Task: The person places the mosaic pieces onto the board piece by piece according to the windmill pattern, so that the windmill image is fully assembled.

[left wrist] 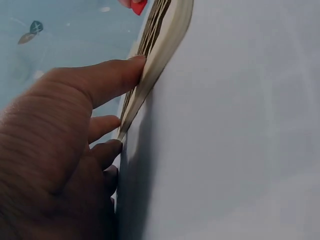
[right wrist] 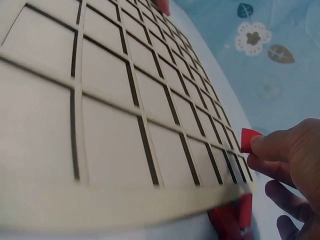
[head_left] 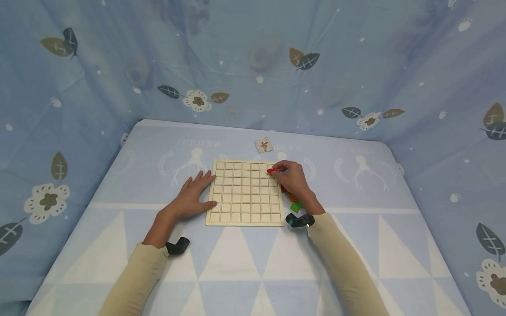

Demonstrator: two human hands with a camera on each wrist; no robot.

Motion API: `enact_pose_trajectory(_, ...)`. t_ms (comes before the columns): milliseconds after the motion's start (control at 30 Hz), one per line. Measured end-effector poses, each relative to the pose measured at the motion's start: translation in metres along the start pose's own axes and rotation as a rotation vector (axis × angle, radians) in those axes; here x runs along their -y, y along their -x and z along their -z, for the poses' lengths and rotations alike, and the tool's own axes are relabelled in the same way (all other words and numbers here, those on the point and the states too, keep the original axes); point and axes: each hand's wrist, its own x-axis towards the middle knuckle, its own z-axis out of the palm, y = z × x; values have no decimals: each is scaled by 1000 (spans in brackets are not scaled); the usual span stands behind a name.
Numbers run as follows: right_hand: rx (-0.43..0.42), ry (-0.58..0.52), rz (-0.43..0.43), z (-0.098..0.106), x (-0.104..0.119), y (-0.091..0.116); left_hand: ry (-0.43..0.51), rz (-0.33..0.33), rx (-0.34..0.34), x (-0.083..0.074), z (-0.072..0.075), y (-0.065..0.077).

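Note:
A pale wooden grid board [head_left: 246,219] with rows of square recesses lies on the table. Near its upper right corner my right hand [head_left: 291,177] pinches a small red tile [right wrist: 247,140] between thumb and fingertip. At the board's left edge rests my left hand [head_left: 191,197], fingers spread and thumb on the frame; the left wrist view shows the thumb [left wrist: 117,77] touching the rim. Beside the right edge, partly hidden by the right hand, lie more red pieces [right wrist: 227,220], an orange piece [head_left: 293,198] and a green piece [head_left: 295,206].
Behind the board lies a small checked card [head_left: 264,145] with a reddish-brown figure. A patterned blue and white cloth [head_left: 237,267] covers the table. Blue floral curtains [head_left: 253,57] stand around its back and sides. Each wrist wears a black camera band [head_left: 178,246].

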Motion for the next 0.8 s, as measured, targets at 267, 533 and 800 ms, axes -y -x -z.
enact_pose_trajectory(267,100,-75,41,-23,16,-12,-17,-30,-39,2,-3,6)
enact_pose_trajectory(533,161,-33,70,-40,24,-25,-20,-33,-45,4,-6,4)
enact_pose_trajectory(800,182,141,119,-51,33,-31,-26,-29,-58,4,-6,4)
